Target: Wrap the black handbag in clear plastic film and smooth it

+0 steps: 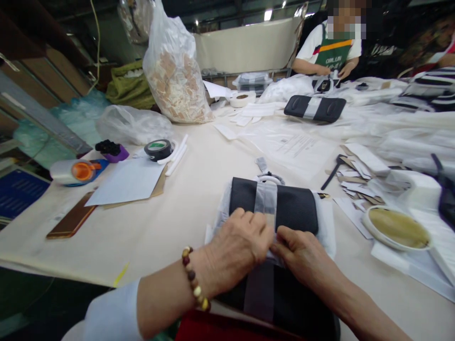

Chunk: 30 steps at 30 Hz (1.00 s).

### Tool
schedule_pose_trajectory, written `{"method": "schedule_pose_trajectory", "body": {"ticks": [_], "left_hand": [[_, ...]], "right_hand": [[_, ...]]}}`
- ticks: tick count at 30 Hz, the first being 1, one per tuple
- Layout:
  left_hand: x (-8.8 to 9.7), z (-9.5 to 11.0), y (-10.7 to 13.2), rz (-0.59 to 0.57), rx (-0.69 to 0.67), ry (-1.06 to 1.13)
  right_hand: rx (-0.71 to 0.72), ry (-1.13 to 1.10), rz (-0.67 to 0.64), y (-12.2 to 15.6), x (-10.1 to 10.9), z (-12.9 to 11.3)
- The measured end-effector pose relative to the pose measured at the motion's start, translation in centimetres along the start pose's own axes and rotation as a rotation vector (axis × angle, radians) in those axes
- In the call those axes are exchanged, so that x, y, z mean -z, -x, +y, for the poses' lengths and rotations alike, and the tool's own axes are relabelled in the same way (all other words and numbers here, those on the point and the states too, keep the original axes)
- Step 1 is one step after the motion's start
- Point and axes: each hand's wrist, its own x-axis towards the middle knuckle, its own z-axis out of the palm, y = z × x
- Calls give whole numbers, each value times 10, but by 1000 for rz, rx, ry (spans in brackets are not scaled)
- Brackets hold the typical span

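A black leather bag [295,208] lies on the table [170,222] right in front of me, partly wrapped in white foam sheet, with a clear protective strip [266,199] running across its flap. My left hand [234,251], with a bead bracelet on the wrist, rests on the bag's front edge, fingers curled and pressing the strip down. My right hand [302,258] meets it from the right, fingers pinched on the same strip. The bag's lower part [284,298] hangs over the table edge toward me.
A roll of dark tape [158,149], a tape dispenser [76,171], white paper [128,182] and a large plastic bag of pieces [176,71] lie left. A shallow dish [397,228] and paper scraps lie right. Another wrapped bag [314,108] sits far. People work across the table.
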Motion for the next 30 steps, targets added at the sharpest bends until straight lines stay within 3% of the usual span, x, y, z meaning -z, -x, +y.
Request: {"method": "schedule_pose_trajectory", "body": {"ticks": [2,4,9,19,25,28,30], "left_hand": [[-15,17,8,146,-82,11],[-33,32,18,218,-72,-10],[-64,47,39,277,54,-128],[-74,46,43,312,33,-81],[-72,47,40,336,32,-58],[-72,48,41,333,45,-39],[-72,49,42,317,50,-32]], "right_hand": [[-7,4,-2,0,0,0],[-6,-5,-2,0,0,0],[1,-30,3,0,0,0],[-28,36,-24,2,3,-2],[-141,198,-25,11,7,-2],[-183,215,48,19,10,8],[-183,93,150,28,12,22]]}}
